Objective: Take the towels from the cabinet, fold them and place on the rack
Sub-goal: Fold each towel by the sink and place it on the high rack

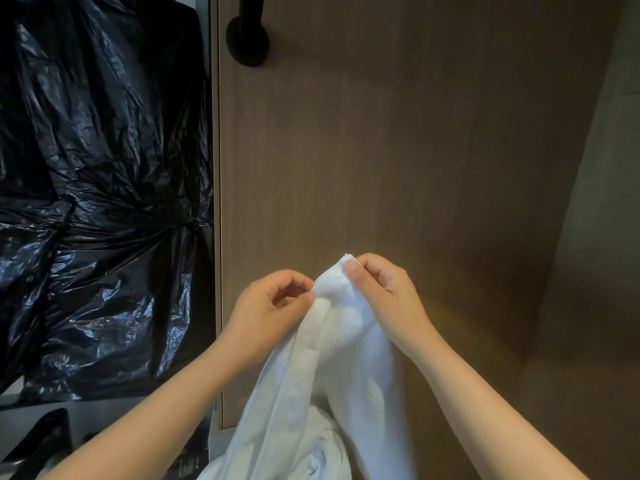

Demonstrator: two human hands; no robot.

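— Brown wood-grain panelling fills everything beyond the hands, with a round black knob point(247, 41) high above them and crumpled glossy black plastic bags point(100, 188) off past the left hand. Where's the towel?

— Up in the air between both hands: a soft white terry-cloth towel point(322, 375), its top bunched at the fingertips and the rest hanging down toward the person's body.

— And the grips?

— The right hand point(384, 292) is closed, thumb and fingers pinching the top corner. The left hand point(273, 306) is curled, its fingertips nipping the edge just beside that corner.

— How will it handle?

— Light and limp, I'd say; it drapes in loose folds and won't hold a shape. No slip risk, but it sags. Best held at two corners of one edge, hands drawn apart along the hem until it hangs flat. No rack is in view.
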